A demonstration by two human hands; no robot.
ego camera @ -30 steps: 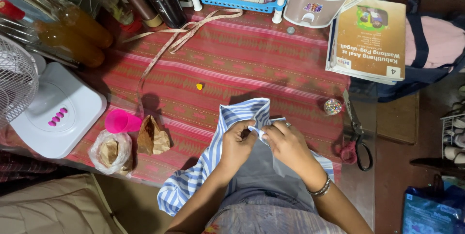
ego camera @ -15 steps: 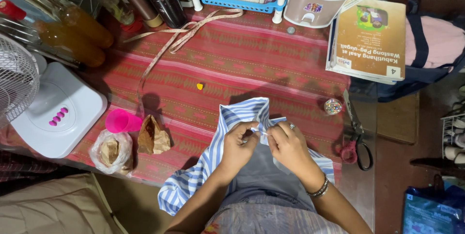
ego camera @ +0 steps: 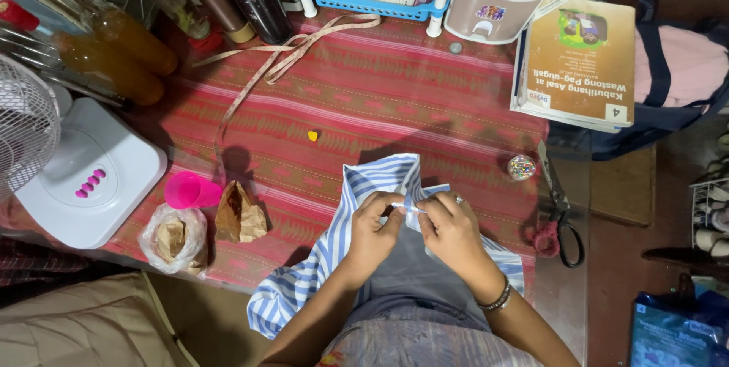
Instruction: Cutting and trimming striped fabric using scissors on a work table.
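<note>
A blue-and-white striped cloth lies across the near edge of a red patterned table cover and hangs toward my lap. My left hand and my right hand meet over its top part. Both pinch a folded edge of the cloth between fingers and thumbs. A ring shows on my right hand and a bracelet on that wrist. Whether a small thing sits between the fingertips is hidden.
Scissors with red handles and a small round container of beads lie to the right. A pink cup, a brown paper bag, a plastic bag and a white fan base sit left. A measuring tape, bottles and a book lie farther back.
My hands stay on the cloth's edge, with the fingers shifting slightly closer together. The cloth and the other things have kept their places.
</note>
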